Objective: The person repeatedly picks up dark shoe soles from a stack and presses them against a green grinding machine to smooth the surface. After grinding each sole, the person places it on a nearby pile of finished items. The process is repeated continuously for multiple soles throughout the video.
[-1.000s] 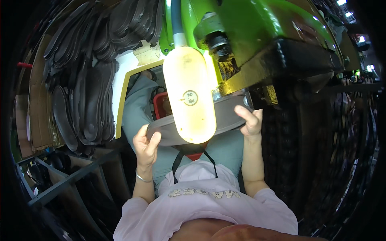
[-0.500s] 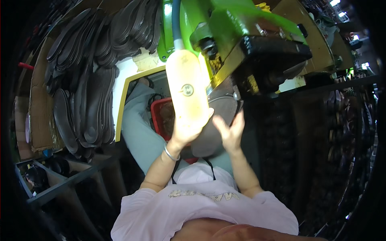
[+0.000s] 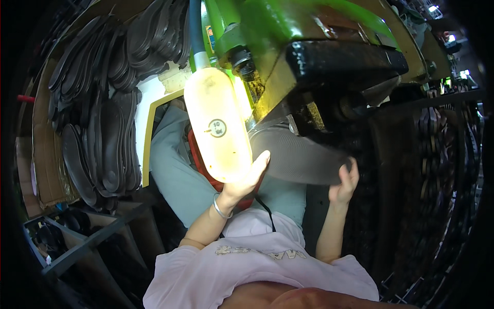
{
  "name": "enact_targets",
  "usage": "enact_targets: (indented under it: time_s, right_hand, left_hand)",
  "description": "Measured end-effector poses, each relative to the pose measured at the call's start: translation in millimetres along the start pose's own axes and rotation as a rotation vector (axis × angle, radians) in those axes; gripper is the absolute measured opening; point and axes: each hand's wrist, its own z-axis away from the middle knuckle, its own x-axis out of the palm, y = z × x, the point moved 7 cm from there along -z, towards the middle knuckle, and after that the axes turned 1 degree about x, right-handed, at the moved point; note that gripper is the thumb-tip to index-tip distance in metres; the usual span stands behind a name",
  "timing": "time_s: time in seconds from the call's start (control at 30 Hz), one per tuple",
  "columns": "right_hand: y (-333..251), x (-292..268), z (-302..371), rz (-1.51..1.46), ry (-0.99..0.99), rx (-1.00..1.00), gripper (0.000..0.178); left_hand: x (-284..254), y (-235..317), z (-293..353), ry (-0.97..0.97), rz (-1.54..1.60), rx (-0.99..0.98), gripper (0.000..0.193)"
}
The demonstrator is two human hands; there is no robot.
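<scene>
A dark grey shoe sole [image 3: 303, 160] lies under the head of a green machine [image 3: 288, 20], its free end pointing right. My right hand [image 3: 343, 185] grips that free end, with fingers curled at its edge. At the sole's left end is my left hand [image 3: 247, 181], its thumb against the sole's edge. A bright, long yellowish lamp [image 3: 218, 126] hides the left hand's other fingers. The machine's dark lower part [image 3: 345, 64] hangs over the sole's far edge and covers the place where they meet.
Stacks of dark soles [image 3: 116, 139] fill a cardboard box [image 3: 49, 149] on the left. Below the lamp, a red container [image 3: 194, 149] shows beside my leg. A metal-framed rack [image 3: 87, 242] stands at lower left; shelves of dark items [image 3: 432, 154] line the right.
The sole has swung from pointing toward my lap to pointing right. My right hand has moved right, from beside the sole with fingers apart to gripping its end. The lamp and machine appear shifted left.
</scene>
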Motion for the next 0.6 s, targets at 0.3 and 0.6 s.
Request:
enact_targets:
  time_s: [0.3,0.6]
  right_hand:
    - [-20.1,97.9,-95.3,0.025,-0.259,-0.073,0.027]
    - [24.8,156.6,-44.0,0.115,-0.505,-0.010,0.029]
  left_hand:
    - [-43.7,-5.3,-15.4,0.019,0.315,-0.025,0.030]
    - [-135.5,-29.2,13.6,0.207,0.336,-0.218,0.022]
